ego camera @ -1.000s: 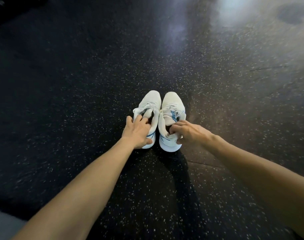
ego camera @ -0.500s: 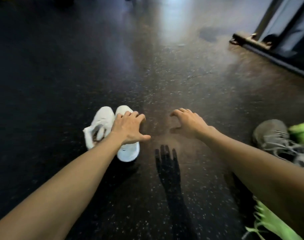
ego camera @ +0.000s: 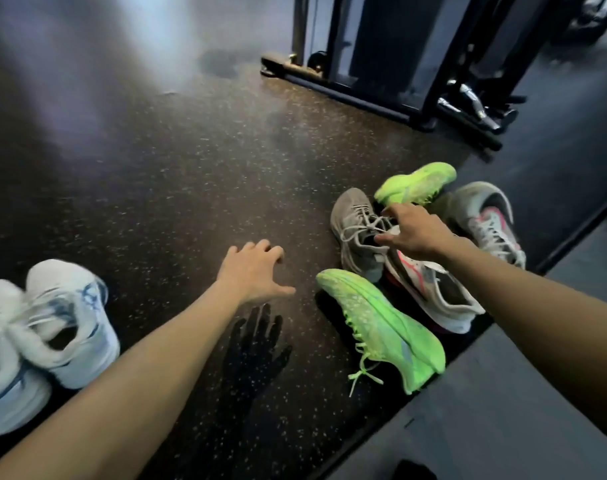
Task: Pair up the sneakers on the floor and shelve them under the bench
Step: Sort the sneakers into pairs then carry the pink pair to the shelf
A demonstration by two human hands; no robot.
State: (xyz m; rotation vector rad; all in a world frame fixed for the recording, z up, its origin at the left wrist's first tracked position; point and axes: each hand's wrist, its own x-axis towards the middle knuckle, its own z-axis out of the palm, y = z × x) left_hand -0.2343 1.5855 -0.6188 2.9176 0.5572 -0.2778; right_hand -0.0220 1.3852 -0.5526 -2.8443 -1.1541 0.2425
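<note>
Two white sneakers with blue trim [ego camera: 49,334] stand side by side on the dark floor at the far left. My left hand [ego camera: 252,273] hovers open above bare floor, holding nothing. At the right lies a loose heap: a grey sneaker [ego camera: 355,228], a neon green sneaker [ego camera: 385,332] in front, a second neon green one [ego camera: 416,183] behind, a white sneaker with pink marks [ego camera: 433,289], and its match [ego camera: 485,223] further right. My right hand [ego camera: 411,232] is over the heap with fingers spread, touching the grey sneaker's laces.
A black gym machine frame [ego camera: 364,88] with metal handles [ego camera: 471,102] stands at the back right. A raised dark grey mat [ego camera: 503,410] borders the heap at the lower right. The speckled rubber floor [ego camera: 177,174] stretches away to the left and centre.
Both hands let go of the white pair, which now sits at the far left. My view swung right, and both hands moved right toward the heap of mixed sneakers.
</note>
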